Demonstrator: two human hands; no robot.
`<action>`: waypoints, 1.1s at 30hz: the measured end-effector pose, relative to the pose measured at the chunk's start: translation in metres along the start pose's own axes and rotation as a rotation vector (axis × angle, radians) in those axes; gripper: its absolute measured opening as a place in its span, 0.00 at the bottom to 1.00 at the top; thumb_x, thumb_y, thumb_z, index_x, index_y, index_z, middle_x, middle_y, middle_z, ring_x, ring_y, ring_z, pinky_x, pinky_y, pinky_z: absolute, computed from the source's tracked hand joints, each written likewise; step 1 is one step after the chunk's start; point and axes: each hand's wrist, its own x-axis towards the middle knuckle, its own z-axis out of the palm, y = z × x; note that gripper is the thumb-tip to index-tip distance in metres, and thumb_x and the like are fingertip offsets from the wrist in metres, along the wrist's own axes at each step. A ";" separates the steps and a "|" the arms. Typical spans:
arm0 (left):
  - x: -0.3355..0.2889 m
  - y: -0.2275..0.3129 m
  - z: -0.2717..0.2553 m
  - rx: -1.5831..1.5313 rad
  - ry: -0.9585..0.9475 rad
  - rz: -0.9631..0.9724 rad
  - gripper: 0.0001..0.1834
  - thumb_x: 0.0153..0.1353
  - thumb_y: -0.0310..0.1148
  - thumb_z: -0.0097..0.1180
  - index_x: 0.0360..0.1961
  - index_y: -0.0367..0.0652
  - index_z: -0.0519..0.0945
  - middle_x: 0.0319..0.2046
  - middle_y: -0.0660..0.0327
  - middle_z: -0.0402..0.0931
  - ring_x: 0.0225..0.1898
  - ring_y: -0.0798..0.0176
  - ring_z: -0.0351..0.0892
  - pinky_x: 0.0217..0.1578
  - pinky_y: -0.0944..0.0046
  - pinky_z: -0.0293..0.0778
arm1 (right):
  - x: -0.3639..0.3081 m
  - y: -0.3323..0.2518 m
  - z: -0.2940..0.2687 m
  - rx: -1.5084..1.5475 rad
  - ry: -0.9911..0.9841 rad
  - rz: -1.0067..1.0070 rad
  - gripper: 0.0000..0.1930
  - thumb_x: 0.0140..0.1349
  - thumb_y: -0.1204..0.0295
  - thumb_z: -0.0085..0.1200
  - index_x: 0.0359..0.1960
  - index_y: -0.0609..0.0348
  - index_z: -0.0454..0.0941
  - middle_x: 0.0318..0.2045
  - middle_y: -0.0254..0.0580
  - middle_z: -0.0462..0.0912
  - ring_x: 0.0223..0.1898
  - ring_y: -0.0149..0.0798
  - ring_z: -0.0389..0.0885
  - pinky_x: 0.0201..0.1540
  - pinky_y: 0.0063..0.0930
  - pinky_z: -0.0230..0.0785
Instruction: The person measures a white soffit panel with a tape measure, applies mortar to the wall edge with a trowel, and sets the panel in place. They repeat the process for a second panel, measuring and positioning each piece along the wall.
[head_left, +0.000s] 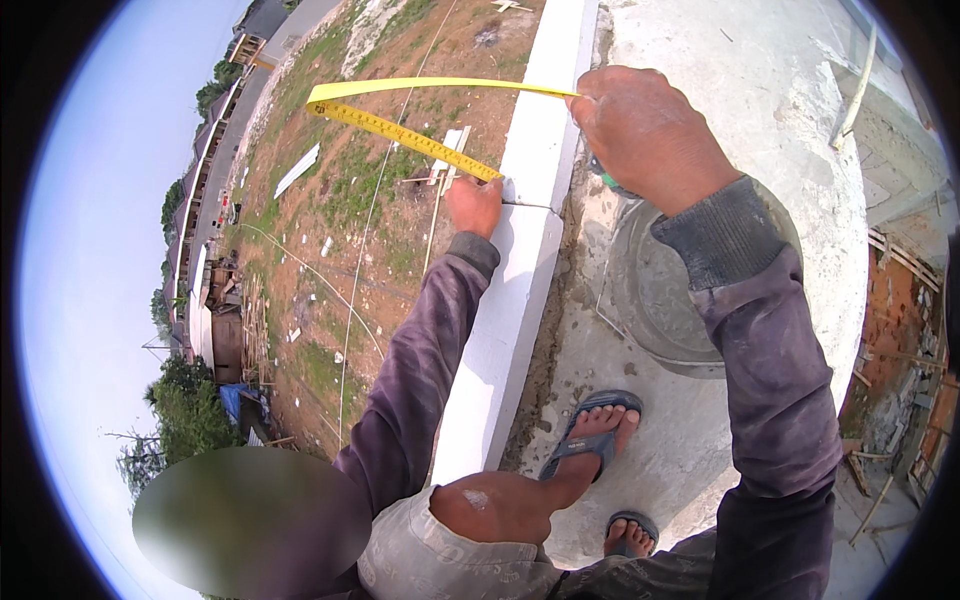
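A yellow tape measure [410, 136] bows out in a folded loop over the left side of the white block wall. My left hand [473, 205] pinches one end of its blade against the wall's outer side, close to the joint between two blocks. Above the wall's inner edge, my right hand [645, 130] is closed on the other end of the blade. Something dark and green shows beneath that hand, mostly hidden. The nearer white block [505, 320] runs toward my knee, and the farther white block [548, 110] continues beyond the joint.
A round bucket [655, 290] with grey residue stands on the concrete slab [740, 60], below my right forearm. My sandalled feet are beside the wall. Left of the wall, grassy ground [300, 270] lies far below. At the right, the slab edge drops toward timber pieces.
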 end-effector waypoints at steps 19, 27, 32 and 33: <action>-0.002 0.063 -0.036 -0.216 0.125 0.344 0.07 0.60 0.24 0.60 0.40 0.39 0.82 0.46 0.53 0.79 0.45 0.56 0.81 0.39 0.61 0.77 | -0.037 0.151 -0.131 -0.257 0.183 -0.019 0.13 0.69 0.66 0.49 0.39 0.63 0.83 0.32 0.51 0.83 0.32 0.48 0.82 0.43 0.39 0.75; -0.065 0.130 -0.052 -0.649 -0.039 0.460 0.32 0.59 0.28 0.63 0.64 0.38 0.67 0.59 0.52 0.71 0.54 0.55 0.74 0.52 0.56 0.72 | -0.150 0.251 -0.147 0.124 -0.044 0.464 0.15 0.66 0.67 0.49 0.39 0.70 0.81 0.27 0.46 0.80 0.32 0.36 0.76 0.39 0.32 0.68; -0.184 0.113 -0.058 -1.104 -0.608 -0.422 0.32 0.69 0.46 0.55 0.65 0.34 0.64 0.59 0.50 0.69 0.59 0.57 0.70 0.57 0.53 0.70 | -0.232 0.287 -0.084 0.793 0.024 0.864 0.16 0.71 0.65 0.45 0.51 0.63 0.78 0.32 0.45 0.81 0.31 0.34 0.81 0.35 0.31 0.75; -0.206 0.113 -0.056 -1.171 -0.769 -0.665 0.36 0.70 0.50 0.53 0.68 0.34 0.61 0.62 0.50 0.66 0.62 0.55 0.68 0.59 0.50 0.68 | -0.244 0.289 -0.071 0.969 0.053 0.916 0.18 0.71 0.63 0.46 0.53 0.62 0.76 0.31 0.45 0.81 0.29 0.37 0.81 0.32 0.34 0.76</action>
